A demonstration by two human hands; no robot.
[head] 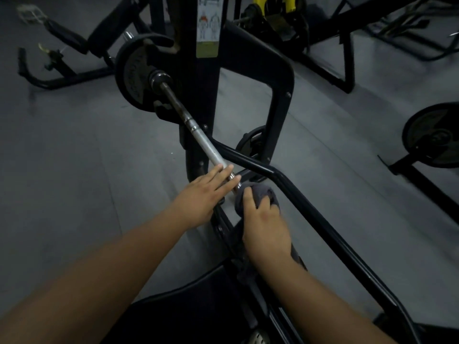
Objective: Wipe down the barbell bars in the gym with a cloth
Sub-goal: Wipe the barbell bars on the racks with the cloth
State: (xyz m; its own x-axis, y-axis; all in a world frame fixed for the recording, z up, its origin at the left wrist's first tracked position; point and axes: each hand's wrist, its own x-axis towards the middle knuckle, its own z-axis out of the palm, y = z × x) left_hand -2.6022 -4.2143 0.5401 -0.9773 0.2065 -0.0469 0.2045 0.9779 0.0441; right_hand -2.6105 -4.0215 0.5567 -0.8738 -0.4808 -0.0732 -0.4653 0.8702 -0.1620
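Observation:
A steel barbell bar (203, 140) runs diagonally from a black weight plate (134, 73) at upper left down toward me. My right hand (265, 227) is wrapped around a dark grey cloth (260, 192) that covers the bar's near part. My left hand (206, 192) lies flat with fingers stretched out, its fingertips resting on the bar just above the cloth. The bar below the cloth is hidden by my right hand and the machine frame.
A black bent handle tube (310, 207) crosses just right of my right hand. The machine's black upright (198, 78) with a sticker stands behind the bar. Another plate-loaded machine (432, 135) is at the right, more frames at the back. A black seat pad (188, 309) lies below.

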